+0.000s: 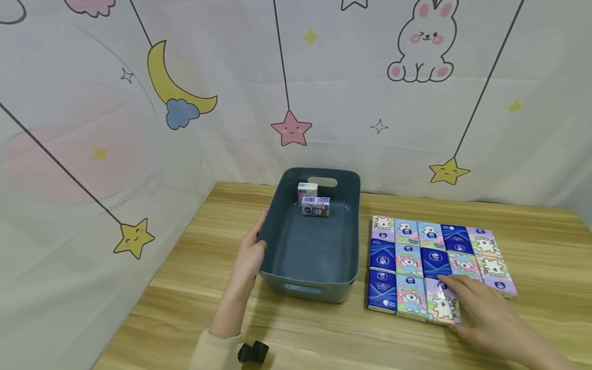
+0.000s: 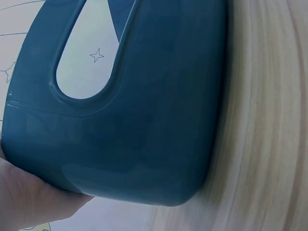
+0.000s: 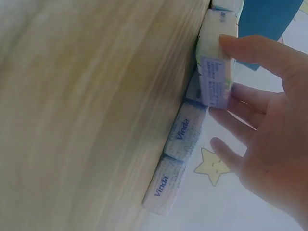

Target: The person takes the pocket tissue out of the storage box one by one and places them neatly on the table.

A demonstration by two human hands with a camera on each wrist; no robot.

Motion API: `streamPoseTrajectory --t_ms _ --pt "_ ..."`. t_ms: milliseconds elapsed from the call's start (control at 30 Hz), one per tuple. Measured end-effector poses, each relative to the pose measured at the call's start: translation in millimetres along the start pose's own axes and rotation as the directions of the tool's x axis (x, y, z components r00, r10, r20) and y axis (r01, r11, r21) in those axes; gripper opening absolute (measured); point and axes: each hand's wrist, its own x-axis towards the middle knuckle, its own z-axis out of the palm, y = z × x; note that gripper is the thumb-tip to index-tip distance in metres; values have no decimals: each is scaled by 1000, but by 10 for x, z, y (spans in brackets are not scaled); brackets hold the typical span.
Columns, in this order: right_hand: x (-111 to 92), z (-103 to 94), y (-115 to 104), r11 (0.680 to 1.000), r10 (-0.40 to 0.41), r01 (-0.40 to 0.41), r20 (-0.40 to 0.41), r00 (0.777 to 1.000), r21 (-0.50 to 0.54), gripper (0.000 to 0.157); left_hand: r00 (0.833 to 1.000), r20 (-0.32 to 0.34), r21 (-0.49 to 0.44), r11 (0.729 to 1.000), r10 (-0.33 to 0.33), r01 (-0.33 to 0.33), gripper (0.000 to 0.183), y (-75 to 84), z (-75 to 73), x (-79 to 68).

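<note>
A dark teal plastic bin [image 1: 307, 257] stands on the table. My left hand [image 1: 250, 252] rests against the outside of its left wall, thumb and fingertips right at the rim. In the left wrist view, part of that hand [image 2: 36, 197] touches the bin wall [image 2: 144, 139] near a corner. My right hand [image 1: 485, 313] pinches a purple tissue pack [image 1: 442, 303] with a white cartoon animal, at the front of a block of packs. In the right wrist view, thumb and fingers hold this pack [image 3: 215, 62] from opposite sides, and it overlaps the row behind.
Inside the bin, a small tissue pack [image 1: 316, 206] lies before another pack [image 1: 307, 189] near the far end. Right of the bin, several blue and pastel packs [image 1: 409, 259] lie side by side in rows. A printed cloth [image 1: 347, 144] hangs behind the wooden table [image 1: 314, 334].
</note>
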Motion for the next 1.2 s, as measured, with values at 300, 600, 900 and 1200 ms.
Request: streamPoseTrajectory --t_ms 300,600,900,1200 --pt "-13 20 31 1000 -9 9 0 1000 -15 88 1000 -1 -1 1000 -12 12 74 3 -3 17" --pt "-5 13 28 999 -37 37 -14 999 -13 83 1000 3 -11 1000 -5 5 73 5 13 15" --pt "50 -65 29 994 -102 98 -77 992 -49 86 1000 5 -4 1000 -1 1 73 3 25 20" --pt "437 -374 -83 944 -330 319 -212 920 -82 78 1000 4 -7 1000 -9 9 71 -7 -3 4"
